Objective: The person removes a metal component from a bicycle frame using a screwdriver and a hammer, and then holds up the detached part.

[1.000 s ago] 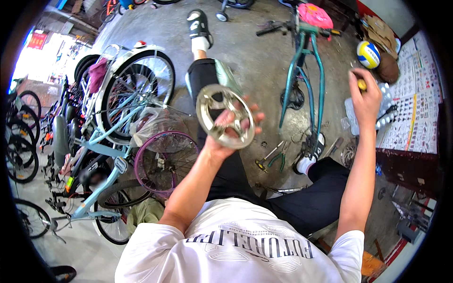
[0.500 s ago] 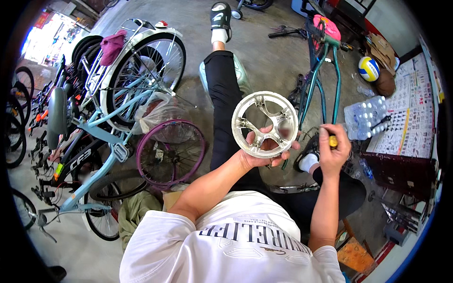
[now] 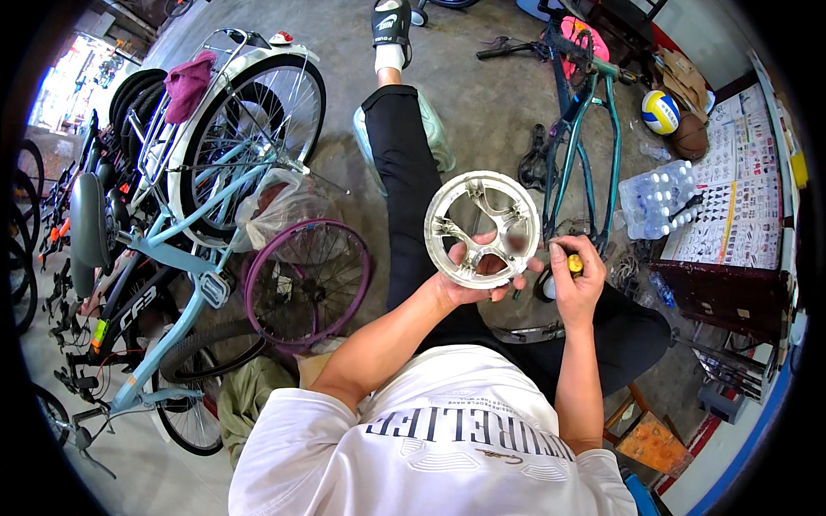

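Observation:
A round silver chainring guard (image 3: 436,225) with curved spokes is held up in front of me. My left hand (image 3: 482,279) grips its lower rim from beneath, the fingers wrapped round and partly showing through its openings. Just to the right, my right hand (image 3: 578,279) is closed on a tool with a yellow handle (image 3: 575,264), probably a screwdriver; its shaft is hard to make out. The right hand is close to the guard's lower right edge. Whether the tool's tip touches the guard, I cannot tell.
A light blue bicycle (image 3: 185,310) lies at left among other bikes, beside a purple wheel rim (image 3: 368,275). A teal bike frame (image 3: 616,146) is on the floor ahead right. Farther right are bottled water (image 3: 658,199), a volleyball (image 3: 660,112) and a dark cabinet (image 3: 723,297).
My right hand has moved left with the yellow-handled tool, closer to the chainring guard. The guard stays almost in place in my left hand. The view has shifted slightly.

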Demonstrator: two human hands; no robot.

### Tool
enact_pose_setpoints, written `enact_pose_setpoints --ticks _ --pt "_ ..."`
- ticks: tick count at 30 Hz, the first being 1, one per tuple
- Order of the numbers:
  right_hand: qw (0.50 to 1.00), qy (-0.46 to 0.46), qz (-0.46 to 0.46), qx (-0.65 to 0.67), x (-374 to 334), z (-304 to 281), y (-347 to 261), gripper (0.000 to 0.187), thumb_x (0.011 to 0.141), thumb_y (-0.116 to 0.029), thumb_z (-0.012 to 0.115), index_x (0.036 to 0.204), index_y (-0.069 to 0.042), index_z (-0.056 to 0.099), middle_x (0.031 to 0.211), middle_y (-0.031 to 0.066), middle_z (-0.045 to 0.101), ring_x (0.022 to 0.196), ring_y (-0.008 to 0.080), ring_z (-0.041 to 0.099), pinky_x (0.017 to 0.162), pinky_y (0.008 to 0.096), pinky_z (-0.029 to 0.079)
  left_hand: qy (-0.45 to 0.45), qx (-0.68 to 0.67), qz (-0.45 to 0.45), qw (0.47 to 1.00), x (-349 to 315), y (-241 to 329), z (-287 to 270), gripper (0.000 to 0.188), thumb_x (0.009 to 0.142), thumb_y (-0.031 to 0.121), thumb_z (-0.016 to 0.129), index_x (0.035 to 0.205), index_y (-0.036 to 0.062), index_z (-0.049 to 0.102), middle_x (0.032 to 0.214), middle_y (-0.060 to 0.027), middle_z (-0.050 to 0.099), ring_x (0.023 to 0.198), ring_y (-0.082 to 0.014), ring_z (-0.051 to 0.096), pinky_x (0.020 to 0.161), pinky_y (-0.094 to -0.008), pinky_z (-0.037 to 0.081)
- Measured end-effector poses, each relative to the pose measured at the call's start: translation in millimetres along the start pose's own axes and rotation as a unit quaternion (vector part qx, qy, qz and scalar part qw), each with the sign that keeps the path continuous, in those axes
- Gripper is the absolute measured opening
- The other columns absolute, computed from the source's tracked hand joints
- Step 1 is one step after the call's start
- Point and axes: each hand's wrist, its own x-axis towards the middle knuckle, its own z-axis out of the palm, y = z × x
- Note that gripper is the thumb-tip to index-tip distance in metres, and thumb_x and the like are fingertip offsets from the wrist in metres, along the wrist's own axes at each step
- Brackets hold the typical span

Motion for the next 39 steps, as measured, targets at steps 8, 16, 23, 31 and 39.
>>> enact_pose_setpoints --ticks 8,16,23,31,39 --pt "0.998 -0.044 -0.007 0.04 4.3 3.7 -19.4 0.014 0.089 -0.004 0.072 0.101 0.002 0.069 0.086 0.0093 0.064 0.076 0.0172 0.062 0.07 0.0283 0.048 0.189 0.216 0.119 0.951 5.0 2.1 23.3 0.049 0.103 0.034 0.062 0.139 0.0024 0.053 0.121 -0.0149 0.068 0.1 -0.0248 0.071 0.065 -0.036 0.063" --pt "0.957 0.017 0.233 0.173 -5.4 -4.4 0.1 0.017 0.1 -0.012 0.063 0.107 0.002 0.069 0.082 0.0068 0.067 0.065 0.0122 0.06 0.057 0.0252 0.044 0.354 0.483 0.228 0.768 14.1 10.5 52.2 0.051 0.093 0.018 0.078 0.129 -0.0036 0.051 0.1 -0.0073 0.066 0.078 -0.0124 0.067 0.056 -0.0251 0.054" --pt "0.921 0.098 0.271 0.263 -8.6 -11.0 16.6 0.023 0.098 -0.019 0.071 0.107 0.001 0.068 0.074 0.0006 0.062 0.056 0.0077 0.056 0.049 0.0234 0.04 0.339 0.53 0.238 0.74 17.0 11.8 65.7 0.036 0.1 0.015 0.068 0.127 -0.0026 0.052 0.099 -0.0091 0.07 0.076 -0.0145 0.07 0.052 -0.023 0.054" --pt "0.912 0.123 0.303 0.249 -9.6 -16.3 24.2 0.023 0.095 -0.021 0.076 0.101 -0.001 0.067 0.073 -0.0003 0.062 0.055 0.0074 0.056 0.047 0.0233 0.041 0.326 0.543 0.229 0.739 18.9 12.0 67.1 0.033 0.107 0.013 0.053 0.133 -0.0067 0.054 0.105 -0.0127 0.071 0.077 -0.0172 0.073 0.052 -0.0239 0.055" --pt "0.909 0.134 0.301 0.255 -10.9 -18.4 31.9 0.019 0.097 -0.02 0.074 0.099 -0.002 0.066 0.072 -0.0011 0.059 0.054 0.0078 0.053 0.046 0.0246 0.039 0.308 0.544 0.207 0.753 18.6 12.7 61.6 0.036 0.108 0.011 0.045 0.138 -0.007 0.053 0.109 -0.0127 0.072 0.081 -0.0183 0.074 0.056 -0.0246 0.058"
